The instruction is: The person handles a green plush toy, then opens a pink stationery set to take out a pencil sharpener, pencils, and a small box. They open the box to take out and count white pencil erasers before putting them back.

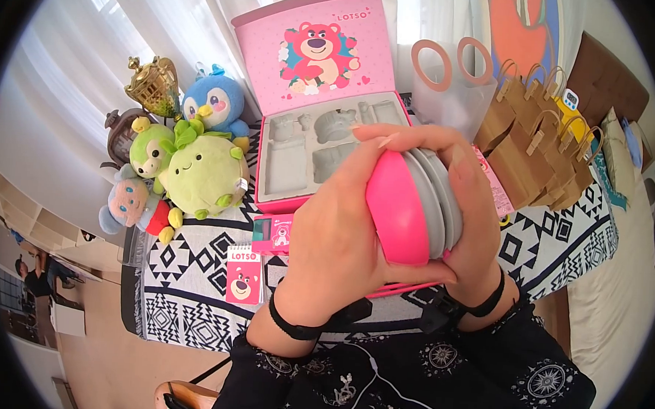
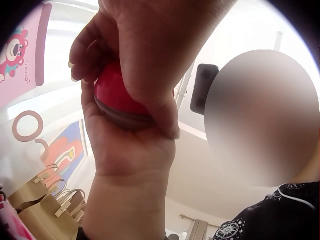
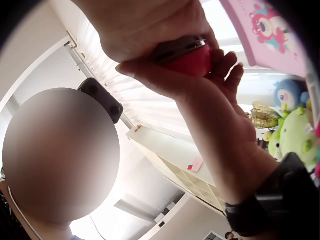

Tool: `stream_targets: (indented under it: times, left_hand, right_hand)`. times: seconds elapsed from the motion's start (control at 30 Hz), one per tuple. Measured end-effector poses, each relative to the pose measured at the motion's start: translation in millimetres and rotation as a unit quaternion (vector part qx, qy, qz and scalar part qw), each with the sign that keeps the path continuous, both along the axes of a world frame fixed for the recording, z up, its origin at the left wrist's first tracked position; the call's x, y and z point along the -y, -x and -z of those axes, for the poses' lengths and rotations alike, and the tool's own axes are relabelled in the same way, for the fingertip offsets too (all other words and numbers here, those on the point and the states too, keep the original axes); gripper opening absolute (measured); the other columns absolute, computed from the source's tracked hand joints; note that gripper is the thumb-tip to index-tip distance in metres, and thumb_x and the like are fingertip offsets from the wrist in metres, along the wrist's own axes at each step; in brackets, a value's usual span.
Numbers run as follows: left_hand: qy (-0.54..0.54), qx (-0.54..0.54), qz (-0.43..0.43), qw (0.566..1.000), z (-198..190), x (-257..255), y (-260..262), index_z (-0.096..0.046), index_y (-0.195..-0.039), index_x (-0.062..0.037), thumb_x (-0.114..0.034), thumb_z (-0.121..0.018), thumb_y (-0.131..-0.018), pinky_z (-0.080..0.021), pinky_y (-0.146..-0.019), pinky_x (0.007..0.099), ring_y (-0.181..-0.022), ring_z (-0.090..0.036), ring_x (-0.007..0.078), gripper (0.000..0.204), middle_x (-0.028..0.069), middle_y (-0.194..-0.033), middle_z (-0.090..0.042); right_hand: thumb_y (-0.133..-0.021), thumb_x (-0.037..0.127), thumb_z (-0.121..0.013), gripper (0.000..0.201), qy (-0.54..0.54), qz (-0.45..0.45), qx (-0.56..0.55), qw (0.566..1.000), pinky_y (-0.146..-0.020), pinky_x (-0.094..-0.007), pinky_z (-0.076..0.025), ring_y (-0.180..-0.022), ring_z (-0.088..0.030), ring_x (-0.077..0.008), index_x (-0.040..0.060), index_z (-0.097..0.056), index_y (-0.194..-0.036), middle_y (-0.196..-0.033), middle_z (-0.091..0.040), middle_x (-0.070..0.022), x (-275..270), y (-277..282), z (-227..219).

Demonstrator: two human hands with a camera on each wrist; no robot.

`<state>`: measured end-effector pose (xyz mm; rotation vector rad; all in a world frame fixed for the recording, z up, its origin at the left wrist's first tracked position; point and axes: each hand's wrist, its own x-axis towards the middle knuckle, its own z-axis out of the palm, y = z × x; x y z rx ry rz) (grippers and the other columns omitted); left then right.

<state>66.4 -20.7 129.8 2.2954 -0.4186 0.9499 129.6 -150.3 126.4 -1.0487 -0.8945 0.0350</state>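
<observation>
Both hands hold a rounded pink object with grey ridged layers [image 1: 403, 208] above the table, in front of the open box. The left hand [image 1: 341, 224] curves round its pink side, fingers reaching over the top. Against the grey layers lies the right hand [image 1: 479, 205], its palm and fingers wrapped round that side. In the left wrist view the red-pink dome [image 2: 117, 92] shows between the left hand [image 2: 150, 55] and the right palm [image 2: 132, 150]. The right wrist view shows part of the object [image 3: 187, 62] between the hands; its underside is mostly hidden.
An open pink LOTSO box [image 1: 268, 204] with a grey moulded insert stands behind the hands. Plush toys [image 1: 207, 170] and a gold trophy [image 1: 153, 86] are left, paper bags [image 1: 526, 163] right. A LOTSO notepad [image 1: 244, 278] and a small pink box [image 1: 270, 235] lie front left.
</observation>
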Motion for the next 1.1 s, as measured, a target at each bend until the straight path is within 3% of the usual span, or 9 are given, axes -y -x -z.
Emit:
stream_targets:
  times: [0.27, 0.37, 0.53, 0.63, 0.77, 0.83, 0.97, 1.03, 1.1]
  left_hand:
    - [-0.019, -0.017, -0.028, 0.999, 1, -5, -6, -0.039, -0.137, -0.0061, -0.046, -0.096, -0.037, -0.052, -0.089, 0.0419, -0.108, -0.062, 0.0353, 0.122, 0.0154, -0.125, -0.058]
    - [-0.008, -0.005, -0.013, 1.0, 0, -5, -8, -0.04, -0.136, -0.0072, -0.044, -0.097, -0.037, -0.052, -0.089, 0.0422, -0.108, -0.062, 0.0354, 0.12, 0.015, -0.123, -0.059]
    - [0.007, -0.042, -0.005, 0.999, 2, -9, -4, -0.04, -0.136, -0.007, -0.044, -0.097, -0.034, -0.051, -0.09, 0.0421, -0.108, -0.062, 0.0344, 0.122, 0.0131, -0.125, -0.058]
    - [-0.005, -0.002, 0.022, 1.0, 2, -11, -8, -0.037, -0.134, -0.0015, -0.048, -0.094, -0.043, -0.054, -0.075, 0.0417, -0.096, -0.065, 0.0375, 0.117, 0.0184, -0.114, -0.06]
    - [-0.01, -0.01, 0.036, 0.999, 2, -13, -8, -0.033, -0.135, -0.0003, -0.049, -0.094, -0.044, -0.054, -0.076, 0.0416, -0.097, -0.065, 0.0379, 0.12, 0.0194, -0.114, -0.06]
    - [-0.011, -0.035, 0.052, 0.998, 2, -15, -8, -0.031, -0.136, -0.0007, -0.049, -0.095, -0.044, -0.054, -0.077, 0.0421, -0.098, -0.064, 0.0386, 0.122, 0.0202, -0.115, -0.059]
    - [0.012, -0.056, 0.074, 0.996, 3, -16, -7, -0.031, -0.135, -0.0005, -0.047, -0.095, -0.044, -0.054, -0.078, 0.0429, -0.1, -0.064, 0.0389, 0.121, 0.0208, -0.116, -0.058]
    - [0.005, -0.078, 0.055, 0.995, 2, -14, -5, -0.031, -0.135, -0.0005, -0.044, -0.095, -0.044, -0.054, -0.079, 0.0435, -0.102, -0.063, 0.0392, 0.12, 0.0208, -0.117, -0.058]
    - [0.02, -0.08, 0.058, 0.995, 2, -15, -7, -0.032, -0.135, -0.0012, -0.043, -0.095, -0.045, -0.054, -0.08, 0.0434, -0.102, -0.064, 0.039, 0.119, 0.0208, -0.117, -0.058]
  right_hand:
    - [-0.104, 0.035, -0.034, 0.044, -0.009, -0.026, -0.176, 0.984, -0.092, -0.0296, -0.046, -0.106, -0.057, -0.0158, -0.0002, -0.05, -0.124, -0.114, -0.058, -0.0103, -8, -2, 0]
    - [-0.105, 0.041, -0.03, 0.05, 0.002, -0.023, -0.199, 0.98, -0.103, -0.039, -0.045, -0.119, -0.056, -0.0294, -0.0005, -0.04, -0.132, -0.13, -0.055, -0.0238, -9, -1, -3]
    - [-0.103, 0.037, -0.038, 0.049, -0.026, -0.033, -0.122, 0.992, -0.097, -0.0313, -0.044, -0.114, -0.053, -0.0167, 0.0001, -0.042, -0.136, -0.128, -0.053, -0.0123, -9, 0, 1]
    - [-0.103, 0.036, -0.039, 0.052, 0.01, -0.007, -0.043, 0.999, -0.1, -0.0331, -0.041, -0.119, -0.051, -0.0188, -0.0011, -0.039, -0.139, -0.131, -0.052, -0.0147, -6, -5, 4]
    - [-0.102, 0.032, -0.04, 0.052, 0.028, 0.01, 0.018, 0.999, -0.102, -0.0344, -0.039, -0.123, -0.049, -0.0204, -0.0027, -0.039, -0.14, -0.132, -0.052, -0.0161, -4, -6, 4]
    - [-0.096, 0.055, -0.042, 0.073, 0.051, 0.058, 0.055, 0.996, -0.104, -0.0385, -0.04, -0.122, -0.053, -0.0267, -0.003, -0.036, -0.139, -0.133, -0.053, -0.0222, -6, -3, 1]
    - [-0.096, 0.055, -0.043, 0.072, 0.058, 0.057, 0.064, 0.995, -0.105, -0.0392, -0.04, -0.123, -0.053, -0.0273, -0.0031, -0.038, -0.139, -0.133, -0.053, -0.0221, -3, -3, 1]
    - [-0.099, 0.029, -0.047, 0.051, 0.024, -0.003, 0.086, 0.996, -0.103, -0.0348, -0.038, -0.12, -0.05, -0.021, -0.0038, -0.042, -0.138, -0.132, -0.052, -0.0153, 1, -9, 4]
    - [-0.094, 0.045, -0.051, 0.065, 0.061, 0.007, 0.081, 0.995, -0.104, -0.0362, -0.039, -0.121, -0.051, -0.0225, -0.0024, -0.042, -0.138, -0.133, -0.052, -0.0166, 2, -10, 2]
